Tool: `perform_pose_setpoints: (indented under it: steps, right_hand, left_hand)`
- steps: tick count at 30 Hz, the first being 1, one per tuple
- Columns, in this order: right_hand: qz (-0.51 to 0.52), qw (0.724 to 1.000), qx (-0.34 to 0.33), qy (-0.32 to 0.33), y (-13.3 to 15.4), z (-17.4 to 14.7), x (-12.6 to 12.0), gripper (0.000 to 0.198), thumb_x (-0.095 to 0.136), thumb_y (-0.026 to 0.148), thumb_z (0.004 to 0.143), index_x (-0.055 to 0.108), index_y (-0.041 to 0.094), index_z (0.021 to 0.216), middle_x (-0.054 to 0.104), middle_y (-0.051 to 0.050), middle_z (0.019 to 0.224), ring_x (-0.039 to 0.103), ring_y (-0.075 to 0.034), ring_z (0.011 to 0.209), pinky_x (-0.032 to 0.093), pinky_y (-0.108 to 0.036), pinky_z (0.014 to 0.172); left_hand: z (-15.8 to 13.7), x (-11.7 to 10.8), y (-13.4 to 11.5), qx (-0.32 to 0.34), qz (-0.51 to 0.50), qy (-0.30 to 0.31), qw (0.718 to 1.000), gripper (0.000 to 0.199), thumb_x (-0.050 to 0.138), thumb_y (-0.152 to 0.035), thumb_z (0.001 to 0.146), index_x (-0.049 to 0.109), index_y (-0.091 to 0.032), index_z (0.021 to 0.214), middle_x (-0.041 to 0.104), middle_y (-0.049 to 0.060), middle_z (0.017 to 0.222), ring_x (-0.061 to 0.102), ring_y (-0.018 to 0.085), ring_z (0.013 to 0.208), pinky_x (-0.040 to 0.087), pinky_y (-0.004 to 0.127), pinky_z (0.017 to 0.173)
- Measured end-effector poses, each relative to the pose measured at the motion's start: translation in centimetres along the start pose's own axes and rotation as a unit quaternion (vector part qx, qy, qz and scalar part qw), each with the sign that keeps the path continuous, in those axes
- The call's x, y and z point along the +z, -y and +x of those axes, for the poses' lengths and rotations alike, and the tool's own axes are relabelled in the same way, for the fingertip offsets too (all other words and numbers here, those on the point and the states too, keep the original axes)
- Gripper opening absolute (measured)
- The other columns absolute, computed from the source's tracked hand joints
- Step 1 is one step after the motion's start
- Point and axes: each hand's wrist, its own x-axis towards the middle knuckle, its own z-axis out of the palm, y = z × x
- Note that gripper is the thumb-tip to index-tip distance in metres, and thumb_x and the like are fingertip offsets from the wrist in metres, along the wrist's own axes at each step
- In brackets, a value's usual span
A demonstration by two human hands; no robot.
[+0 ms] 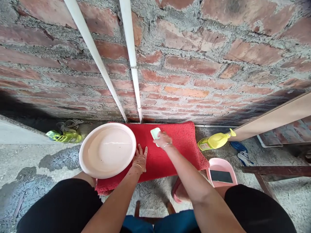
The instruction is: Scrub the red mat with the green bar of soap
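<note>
A red shaggy mat (pixel 181 137) lies in front of me, below the brick wall. My left hand (pixel 140 158) rests flat on it with fingers spread, close beside the basin's rim. Over the mat's middle, my right hand (pixel 162 139) is closed round a pale green oblong block (pixel 155 132) with rounded corners; its underside is hidden, so I cannot tell its exact kind. The wide pale pink basin (pixel 84 155) stands on the mat's left part and contains clear water.
To the mat's right are a yellow pump bottle (pixel 215 141) and a small pink tub (pixel 233 170) holding a dark flat piece. Yellow-green bottles (pixel 69 136) lie at the left. Two white pipes (pixel 132 58) run down the brick wall (pixel 189 64). A wooden frame (pixel 279 171) stands right.
</note>
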Motion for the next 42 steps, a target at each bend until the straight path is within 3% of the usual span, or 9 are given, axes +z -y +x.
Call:
perform_pose_setpoints:
  steps: [4,7,16,20,24,30,34,38,42]
  right_hand:
    - [-0.031,0.996,-0.086,0.008,5.3,1.5,1.8,0.048,0.066,0.044,0.072,0.059,0.026,0.116,0.053,-0.008,0.123,0.058,-0.024,0.109,0.046,-0.035,0.088]
    - [-0.047,0.996,-0.076,0.02,3.7,2.3,1.3,0.053,0.067,0.045,0.072,0.058,0.025,0.12,0.052,-0.009,0.124,0.058,-0.025,0.109,0.046,-0.035,0.088]
    - [-0.029,0.982,0.187,-0.026,-16.2,1.3,-4.4,0.052,0.062,0.051,0.077,0.058,0.023,0.12,0.056,-0.012,0.121,0.06,-0.026,0.107,0.045,-0.038,0.087]
    - [-0.033,0.955,0.29,-0.052,-20.6,-0.2,-5.6,0.051,0.062,0.048,0.077,0.059,0.019,0.119,0.057,-0.017,0.119,0.06,-0.031,0.108,0.045,-0.042,0.085]
    - [-0.027,0.969,0.239,-0.058,-16.4,0.0,-5.3,0.05,0.062,0.051,0.077,0.06,0.02,0.116,0.057,-0.014,0.118,0.06,-0.028,0.106,0.044,-0.038,0.084]
    - [-0.022,1.0,0.003,-0.009,-0.6,2.2,-1.7,0.047,0.066,0.052,0.073,0.061,0.026,0.112,0.056,-0.007,0.117,0.061,-0.022,0.1,0.045,-0.032,0.083]
    - [-0.025,0.996,-0.081,0.018,7.1,3.3,0.4,0.051,0.066,0.049,0.073,0.059,0.027,0.119,0.054,-0.007,0.121,0.061,-0.022,0.101,0.045,-0.034,0.085]
    - [-0.048,0.993,-0.108,0.03,7.8,4.5,0.5,0.053,0.066,0.046,0.073,0.058,0.026,0.121,0.053,-0.009,0.124,0.059,-0.024,0.106,0.045,-0.035,0.087]
    - [-0.057,0.997,-0.053,0.022,2.4,5.8,-1.6,0.053,0.069,0.047,0.072,0.059,0.025,0.119,0.053,-0.009,0.124,0.058,-0.024,0.107,0.044,-0.034,0.087]
  left_hand:
    - [0.1,0.0,0.0,0.004,-0.003,0.005,1.0,0.146,0.092,-0.035,0.036,0.01,-0.023,0.156,0.002,0.028,0.159,0.009,0.052,0.142,0.02,0.068,0.107]
    - [0.3,0.3,0.1,0.005,-0.016,-0.001,1.0,0.147,0.093,-0.034,0.034,0.011,-0.022,0.156,0.001,0.027,0.159,0.008,0.053,0.142,0.02,0.068,0.108]
    - [0.3,0.4,0.1,0.008,0.002,0.0,1.0,0.145,0.092,-0.035,0.037,0.011,-0.022,0.156,0.002,0.028,0.159,0.011,0.053,0.142,0.023,0.068,0.107]
    - [0.2,0.2,0.0,0.005,0.005,0.003,1.0,0.145,0.092,-0.035,0.036,0.011,-0.022,0.156,0.003,0.028,0.159,0.011,0.053,0.142,0.023,0.067,0.107]
    - [0.3,0.4,-0.1,0.004,0.002,-0.004,1.0,0.147,0.092,-0.035,0.034,0.009,-0.026,0.156,0.004,0.025,0.16,0.012,0.052,0.142,0.023,0.067,0.107]
    - [0.1,0.0,-0.1,0.01,-0.012,0.007,1.0,0.146,0.092,-0.032,0.035,0.01,-0.022,0.156,0.004,0.027,0.159,0.011,0.052,0.142,0.025,0.066,0.107]
    - [0.0,-0.3,-0.1,0.007,-0.011,0.006,1.0,0.146,0.092,-0.033,0.036,0.01,-0.024,0.156,0.006,0.025,0.16,0.01,0.053,0.142,0.023,0.067,0.108]
    - [0.0,-0.2,-0.1,0.003,-0.008,0.005,1.0,0.147,0.092,-0.034,0.035,0.009,-0.024,0.156,0.006,0.025,0.16,0.011,0.053,0.142,0.024,0.066,0.108]
    - [0.1,0.0,-0.1,0.004,0.0,0.002,1.0,0.14,0.09,-0.033,0.041,0.011,-0.024,0.156,0.007,0.026,0.16,0.012,0.053,0.142,0.025,0.066,0.107]
